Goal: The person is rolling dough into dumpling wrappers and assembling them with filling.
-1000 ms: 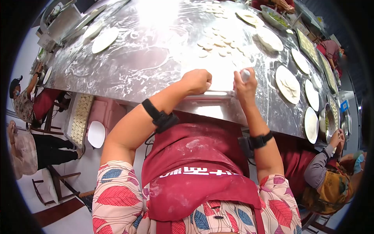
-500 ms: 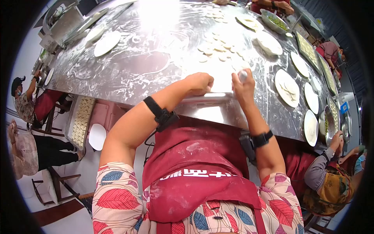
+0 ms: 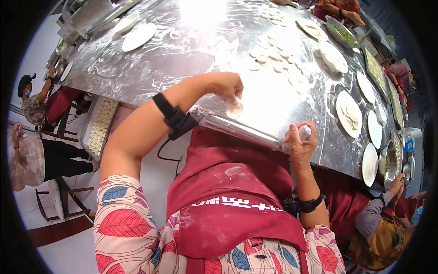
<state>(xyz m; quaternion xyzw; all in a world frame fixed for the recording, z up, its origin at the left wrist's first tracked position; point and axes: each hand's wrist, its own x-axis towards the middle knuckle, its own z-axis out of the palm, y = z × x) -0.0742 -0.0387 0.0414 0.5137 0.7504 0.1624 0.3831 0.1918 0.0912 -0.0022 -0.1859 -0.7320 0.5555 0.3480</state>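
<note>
A white-floored workroom with a long metal table (image 3: 137, 86), its surface streaked with flour and strongly lit at the far side. Co-workers sit or stand at left and right; at the right near corner, a co-worker's hand (image 3: 398, 183) is beside a steel bowl (image 3: 384, 166).

At the near edge of the table, the wearer's left hand (image 3: 228, 86) is closed in a pinch on the far margin of a pale dough round (image 3: 234, 110), which lies just inside that edge; whether its underside touches the metal cannot be told. To the right, the right hand (image 3: 302, 142) is curled around a white-ended tool (image 3: 305, 133), the rest of which is hidden. Farther off lie scattered dough rounds (image 3: 276, 55); to the right, a white plate (image 3: 342, 101) carries more.

Likely faults: the dough round, held by one margin only, might stretch or tear if pulled; it could fold or stick where flour is thin; and, being so near the edge, it could slip over if the pinch loosened.
</note>
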